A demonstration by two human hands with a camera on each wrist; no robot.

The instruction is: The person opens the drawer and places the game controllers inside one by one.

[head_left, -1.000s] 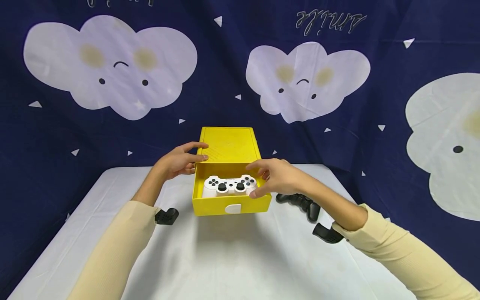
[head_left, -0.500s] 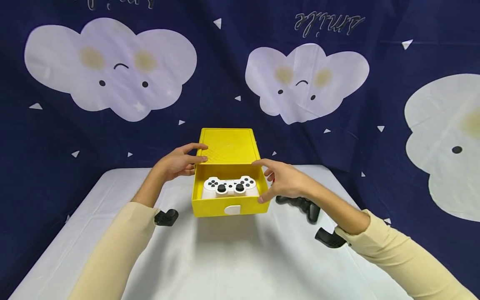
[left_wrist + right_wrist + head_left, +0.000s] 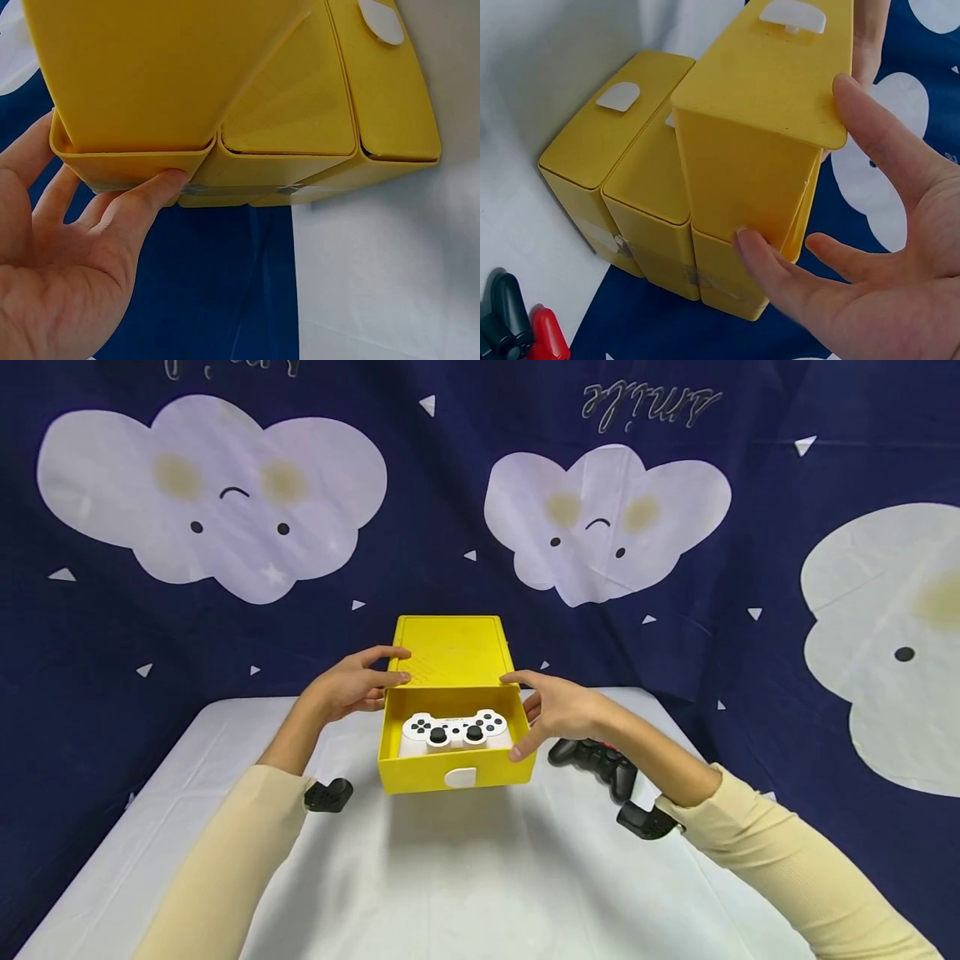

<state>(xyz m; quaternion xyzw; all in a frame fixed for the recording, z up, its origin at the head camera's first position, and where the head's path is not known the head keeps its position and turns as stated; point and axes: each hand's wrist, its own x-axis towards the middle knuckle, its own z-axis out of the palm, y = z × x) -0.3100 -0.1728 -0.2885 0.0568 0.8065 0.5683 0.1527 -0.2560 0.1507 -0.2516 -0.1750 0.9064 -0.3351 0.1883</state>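
A yellow drawer cabinet (image 3: pixel 450 652) stands on the table, its top drawer (image 3: pixel 420 774) pulled out toward me. Inside that drawer lies a white game controller (image 3: pixel 454 731). My left hand (image 3: pixel 349 685) holds the cabinet's upper left side, with fingers over the top and against the side, as the left wrist view shows. The right hand (image 3: pixel 566 710) touches the right side of the pulled-out drawer. In the right wrist view, its thumb is by the front corner and a fairly straight finger rests where drawer and casing meet. Two lower drawers, both closed, show below in the wrist views.
A black game controller (image 3: pixel 596 767) with some red lies on the table right of the cabinet, partly behind the right arm. A white cloth covers the table (image 3: pixel 450 877). A dark blue cloud-patterned curtain (image 3: pixel 442 527) hangs behind. Black wrist cameras sit at both sleeves.
My right hand has moved from over the drawer's right part, near the white controller, to the drawer's right side and the casing edge. The left hand keeps its place.
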